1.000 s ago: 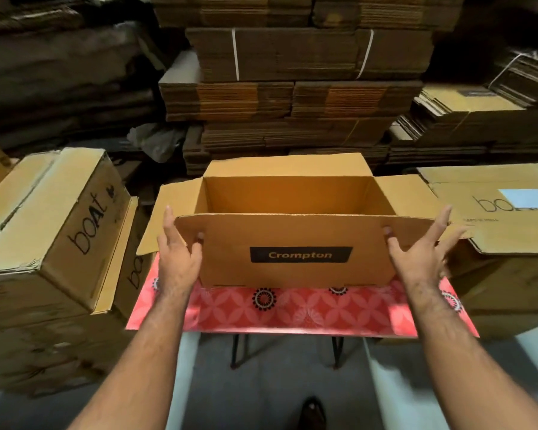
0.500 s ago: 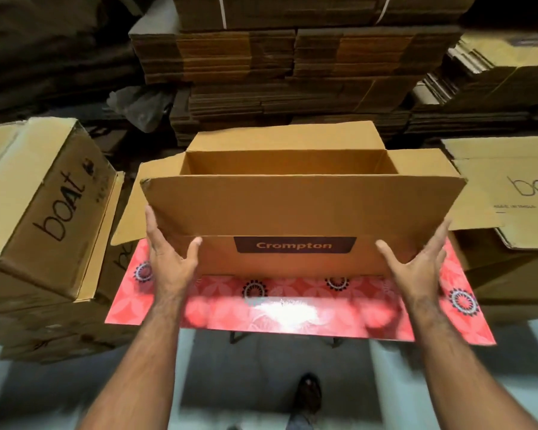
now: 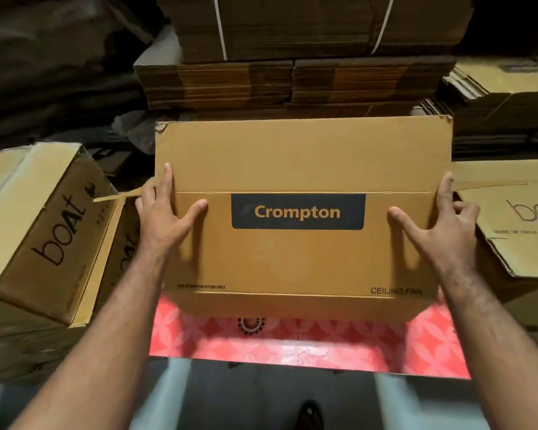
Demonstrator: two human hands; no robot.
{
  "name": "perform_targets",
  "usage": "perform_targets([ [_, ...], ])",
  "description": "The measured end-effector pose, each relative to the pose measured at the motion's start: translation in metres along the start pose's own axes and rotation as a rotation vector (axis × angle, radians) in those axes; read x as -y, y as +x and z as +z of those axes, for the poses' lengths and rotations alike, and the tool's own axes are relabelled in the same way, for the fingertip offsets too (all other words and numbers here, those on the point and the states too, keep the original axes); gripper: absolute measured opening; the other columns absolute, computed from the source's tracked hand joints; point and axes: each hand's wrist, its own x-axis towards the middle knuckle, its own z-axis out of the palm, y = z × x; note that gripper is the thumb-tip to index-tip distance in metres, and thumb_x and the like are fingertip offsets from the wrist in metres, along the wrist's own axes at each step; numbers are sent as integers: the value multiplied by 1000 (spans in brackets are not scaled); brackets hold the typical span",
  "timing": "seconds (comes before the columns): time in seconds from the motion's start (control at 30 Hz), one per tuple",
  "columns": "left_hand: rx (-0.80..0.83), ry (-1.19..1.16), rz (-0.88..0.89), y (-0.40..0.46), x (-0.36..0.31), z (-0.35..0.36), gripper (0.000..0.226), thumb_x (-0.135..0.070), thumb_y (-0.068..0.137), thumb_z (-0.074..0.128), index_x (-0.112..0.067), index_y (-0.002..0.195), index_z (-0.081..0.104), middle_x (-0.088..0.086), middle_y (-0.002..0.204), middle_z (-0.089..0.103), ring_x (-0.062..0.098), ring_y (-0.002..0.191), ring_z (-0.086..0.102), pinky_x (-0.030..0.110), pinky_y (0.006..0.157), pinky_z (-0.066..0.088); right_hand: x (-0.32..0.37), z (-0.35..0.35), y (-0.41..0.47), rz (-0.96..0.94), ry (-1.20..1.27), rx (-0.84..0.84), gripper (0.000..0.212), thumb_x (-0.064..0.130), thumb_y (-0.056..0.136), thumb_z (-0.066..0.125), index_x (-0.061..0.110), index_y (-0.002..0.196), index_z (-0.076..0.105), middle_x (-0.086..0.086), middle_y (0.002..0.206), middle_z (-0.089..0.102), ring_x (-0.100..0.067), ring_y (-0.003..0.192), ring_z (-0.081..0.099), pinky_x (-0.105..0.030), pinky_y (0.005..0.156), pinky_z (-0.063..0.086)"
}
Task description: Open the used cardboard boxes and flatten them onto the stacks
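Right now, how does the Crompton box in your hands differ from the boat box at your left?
The Crompton box bears a printed dark label; the boat box bears plain black lettering. Both hands, left hand and right hand, grip the Crompton box; nobody touches the boat box, which rests tilted on other cartons. Both are brown cardboard.

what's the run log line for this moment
stage: flattening | item: Crompton box tipped toward camera over red table | left hand grips left edge | right hand grips right edge | flaps: upright
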Motion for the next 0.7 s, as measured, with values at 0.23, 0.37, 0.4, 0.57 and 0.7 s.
perform_targets([
  [0.23, 315, 116, -136, 98, -34, -16, 69, -49, 93, 69, -24, 151, 42, 18, 151, 39, 40, 134, 45, 53, 103, 45, 47, -11, 81, 115, -289, 171, 107, 83, 76, 63, 37, 163, 19, -22, 159, 25, -48, 141, 36, -63, 100, 47],
  [0.37, 406, 258, -216, 112, -48, -2, 69, -48, 97, 62, -28, 157, 34, 16, 157, 34, 38, 138, 42, 52, 107, 42, 52, 3, 104, 125, -491, 339, 102, 94, 73, 51, 23, 146, 47, -20, 145, 44, -43, 133, 45, -56, 93, 50],
  [0.4, 450, 325, -195, 105, -43, 11, 66, -50, 99, 59, -28, 156, 36, 17, 156, 34, 39, 137, 41, 54, 109, 43, 49, 10, 100, 145, -525, 368, 100, 93, 75, 50, 22, 146, 47, -20, 148, 41, -44, 134, 44, -58, 95, 49],
  [0.57, 331, 378, -130, 68, -23, 52, 55, -58, 103, 39, -37, 153, 35, 4, 164, 22, 40, 144, 27, 62, 106, 38, 34, 24, 83, 183, -524, 274, 89, 87, 85, 44, 27, 152, 41, -20, 151, 35, -47, 132, 46, -59, 94, 48],
  [0.7, 324, 383, -105, 66, -24, 51, 55, -58, 103, 39, -33, 152, 40, 4, 163, 27, 38, 144, 26, 65, 108, 35, 33, 20, 80, 187, -496, 278, 86, 84, 87, 46, 30, 154, 40, -19, 151, 36, -44, 134, 44, -59, 96, 47],
])
